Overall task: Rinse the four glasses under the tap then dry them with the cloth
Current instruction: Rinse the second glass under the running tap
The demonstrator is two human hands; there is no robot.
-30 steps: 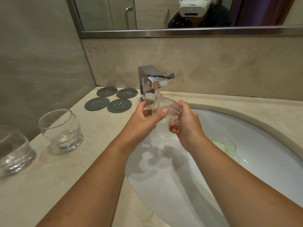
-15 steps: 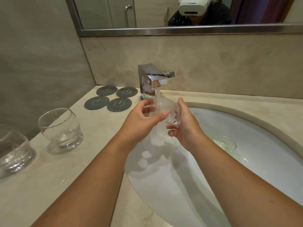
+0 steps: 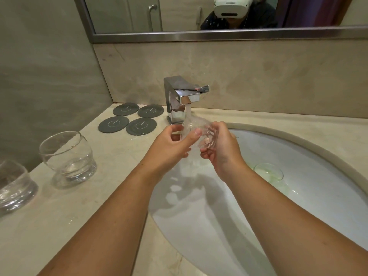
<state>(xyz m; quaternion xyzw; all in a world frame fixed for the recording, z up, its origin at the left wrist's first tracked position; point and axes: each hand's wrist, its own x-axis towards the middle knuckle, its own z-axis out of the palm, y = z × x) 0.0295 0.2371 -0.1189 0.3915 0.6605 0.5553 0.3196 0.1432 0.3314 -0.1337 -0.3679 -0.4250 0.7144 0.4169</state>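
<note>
Glass (image 3: 196,129): tilted under the running tap (image 3: 180,96), over the sink (image 3: 298,156).
Left grip (image 3: 169,145): thumb and fingers pinching the left end of the Glass.
Right grip (image 3: 223,148): fingers curled round its other end.
Table (image 3: 99,196): near glass (image 3: 68,158) upright at left; edge glass (image 3: 14,186) beside it, cut off by the frame.
Sink glass (image 3: 268,172): in the basin, right of both hands.

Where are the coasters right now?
In the head view, the four coasters lie at the counter's back left, just left of the tap.
</note>
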